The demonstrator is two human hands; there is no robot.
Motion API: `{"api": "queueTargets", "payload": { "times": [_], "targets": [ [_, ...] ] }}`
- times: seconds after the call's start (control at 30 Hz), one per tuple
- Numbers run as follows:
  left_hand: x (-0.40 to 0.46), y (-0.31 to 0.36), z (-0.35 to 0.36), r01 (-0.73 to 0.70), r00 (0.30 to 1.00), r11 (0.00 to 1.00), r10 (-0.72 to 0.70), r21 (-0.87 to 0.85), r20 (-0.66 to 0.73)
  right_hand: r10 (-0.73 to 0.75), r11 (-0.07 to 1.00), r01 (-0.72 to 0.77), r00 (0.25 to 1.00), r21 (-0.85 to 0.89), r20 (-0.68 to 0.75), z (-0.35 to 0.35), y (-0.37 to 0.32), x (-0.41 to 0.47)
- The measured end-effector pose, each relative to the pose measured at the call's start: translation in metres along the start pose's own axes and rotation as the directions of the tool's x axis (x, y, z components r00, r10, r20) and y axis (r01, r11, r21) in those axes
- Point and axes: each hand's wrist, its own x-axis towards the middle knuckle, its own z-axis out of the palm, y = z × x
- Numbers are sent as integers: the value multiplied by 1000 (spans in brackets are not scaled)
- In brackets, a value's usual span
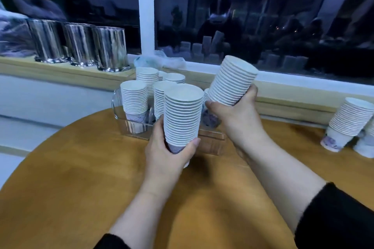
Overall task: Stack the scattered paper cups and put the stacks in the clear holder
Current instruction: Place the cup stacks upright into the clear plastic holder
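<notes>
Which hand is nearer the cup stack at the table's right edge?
Right. The right hand, gripping a tilted stack over the holder, is closer to that stack; the left hand is farther left.

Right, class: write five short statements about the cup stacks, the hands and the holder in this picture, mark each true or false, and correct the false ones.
1. The left hand grips a cup stack near its bottom. True.
2. The right hand is empty. False: it holds a tilted stack.
3. The clear holder already has stacks standing in it. True.
4. The stack by the table's right edge is in the holder. False: it stands on the wooden table, apart from the holder.
5. Three shiny metal canisters stand on the ledge at left. True.
</notes>
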Motion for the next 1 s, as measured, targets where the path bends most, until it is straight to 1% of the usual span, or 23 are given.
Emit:
{"api": "queueTargets", "payload": {
  "times": [0.07,0.13,0.17,0.23,0.27,0.37,0.4,0.5,0.53,0.6,0.77,0.87,1.0],
  "targets": [
    [3,0,-2,2,1000,1000,-2,12,7,52,998,-54,998,-37,-33,21,11,18],
    [4,0,-3,9,1000,1000,-9,13,6,89,992,-98,991,-83,-98,36,22,32],
    [6,-2,-6,12,1000,1000,-12,7,10,115,982,-132,985,-136,-125,45,24,36],
    [9,-6,-9,17,1000,1000,-17,3,20,185,953,-215,971,-212,-151,55,29,44],
    [10,-7,-9,21,999,1000,-21,-1,26,202,947,-231,969,-223,-145,59,32,48],
    [13,-9,-9,27,999,1000,-27,-8,40,270,937,-287,957,-200,-111,67,40,57],
    [13,-10,-10,27,999,1000,-27,-8,45,270,936,-290,955,-202,-119,69,42,59],
    [16,-11,-12,25,999,1000,-25,-18,44,308,933,-333,935,-138,-176,69,48,67],
    [17,-11,-12,28,999,999,-27,-23,37,299,931,-329,937,-161,-182,69,50,67],
    [18,-10,-14,29,999,999,-29,-31,20,295,913,-330,940,-240,-170,67,56,68],
    [21,-10,-17,31,999,999,-32,-37,-14,319,869,-339,941,-359,-116,62,72,67],
    [20,-10,-17,28,1000,999,-28,-29,-7,354,853,-360,931,-378,-87,64,78,67],
    [21,-10,-15,29,1000,999,-29,-34,6,357,839,-345,933,-421,-52,61,68,64]
  ]
}}
